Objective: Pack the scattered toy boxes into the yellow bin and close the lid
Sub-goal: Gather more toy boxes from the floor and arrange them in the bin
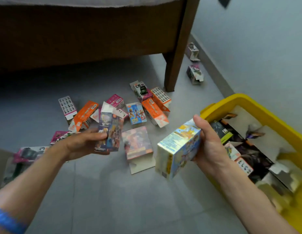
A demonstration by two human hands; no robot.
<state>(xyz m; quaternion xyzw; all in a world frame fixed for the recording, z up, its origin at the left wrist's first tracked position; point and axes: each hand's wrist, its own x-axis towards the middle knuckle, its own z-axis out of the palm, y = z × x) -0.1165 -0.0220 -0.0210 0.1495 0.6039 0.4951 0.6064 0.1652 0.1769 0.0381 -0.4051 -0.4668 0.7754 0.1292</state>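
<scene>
Head | left hand (82,142) grips dark box (109,132) | right hand (209,142) grips pale box (179,147)

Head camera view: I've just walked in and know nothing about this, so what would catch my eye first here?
Probably the bright yellow bin at the right, open and already part-filled with toy boxes. Next, the two bare hands in front: the right hand grips a pale blue-and-yellow box beside the bin's rim, while the left hand holds a dark purple box. Behind them, colourful boxes lie scattered over the grey tiled floor by a wooden bed leg.
</scene>
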